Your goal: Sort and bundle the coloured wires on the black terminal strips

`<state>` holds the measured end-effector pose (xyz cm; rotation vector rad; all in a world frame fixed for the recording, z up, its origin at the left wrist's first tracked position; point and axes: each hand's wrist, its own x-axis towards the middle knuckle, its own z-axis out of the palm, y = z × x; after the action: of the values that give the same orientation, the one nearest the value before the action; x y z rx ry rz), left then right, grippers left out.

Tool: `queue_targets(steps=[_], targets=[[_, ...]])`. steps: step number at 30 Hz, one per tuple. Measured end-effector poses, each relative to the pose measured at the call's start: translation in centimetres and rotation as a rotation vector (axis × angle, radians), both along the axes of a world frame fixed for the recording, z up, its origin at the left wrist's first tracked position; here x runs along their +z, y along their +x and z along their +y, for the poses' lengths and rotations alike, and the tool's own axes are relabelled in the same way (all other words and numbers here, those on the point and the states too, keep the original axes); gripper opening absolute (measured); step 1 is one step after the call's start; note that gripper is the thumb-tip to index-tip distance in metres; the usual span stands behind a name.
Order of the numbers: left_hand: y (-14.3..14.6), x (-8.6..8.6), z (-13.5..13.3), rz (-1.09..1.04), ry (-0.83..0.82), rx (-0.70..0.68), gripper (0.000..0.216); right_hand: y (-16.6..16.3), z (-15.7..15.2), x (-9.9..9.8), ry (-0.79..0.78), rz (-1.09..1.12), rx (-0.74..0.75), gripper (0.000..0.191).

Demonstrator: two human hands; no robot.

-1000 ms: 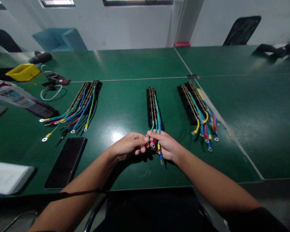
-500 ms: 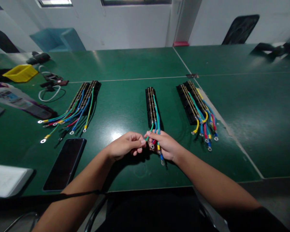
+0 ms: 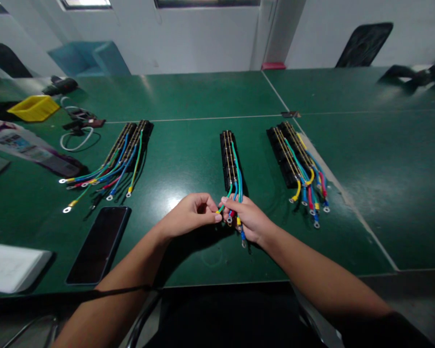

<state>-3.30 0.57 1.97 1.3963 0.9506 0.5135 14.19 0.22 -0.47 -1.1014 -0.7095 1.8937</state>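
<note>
A black terminal strip [image 3: 227, 157] lies in the middle of the green table [image 3: 188, 96], with coloured wires [image 3: 238, 188] running off its near end. My left hand [image 3: 190, 215] is closed in a pinch on the tip of a green wire with a yellow sleeve. My right hand [image 3: 250, 220] is closed around the rest of the bundle, with red, yellow and blue lug ends sticking out under its fingers. The two hands touch just in front of the strip.
Another wired strip [image 3: 292, 154] lies to the right and a pair of strips [image 3: 130, 142] with fanned-out wires to the left. A black phone [image 3: 99, 244], a white box [image 3: 10, 266], a yellow tray [image 3: 34, 107] and a white cable [image 3: 76, 140] are on the left side.
My left hand has shifted slightly right and now pinches the green wire's tip more tightly against my right hand. The strips have not moved.
</note>
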Motion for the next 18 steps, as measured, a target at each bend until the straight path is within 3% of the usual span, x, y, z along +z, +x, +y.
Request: queue_targets(steps=[4,10,18], targets=[[-0.2,0.1,-0.1,0.166,0.278,0.001,0.035,-0.2,-0.1,0.2,-0.016,-0.014,-0.023,0.024],[-0.7,0.5,0.3,0.406,0.826,-0.125,0.021,-0.2,-0.3,0.2,-0.032,-0.027,-0.062,0.026],[-0.6,-0.1,0.1,0.530,1.077,-0.058,0.019,-0.2,-0.1,-0.6,-0.038,0.072,-0.079,0.026]])
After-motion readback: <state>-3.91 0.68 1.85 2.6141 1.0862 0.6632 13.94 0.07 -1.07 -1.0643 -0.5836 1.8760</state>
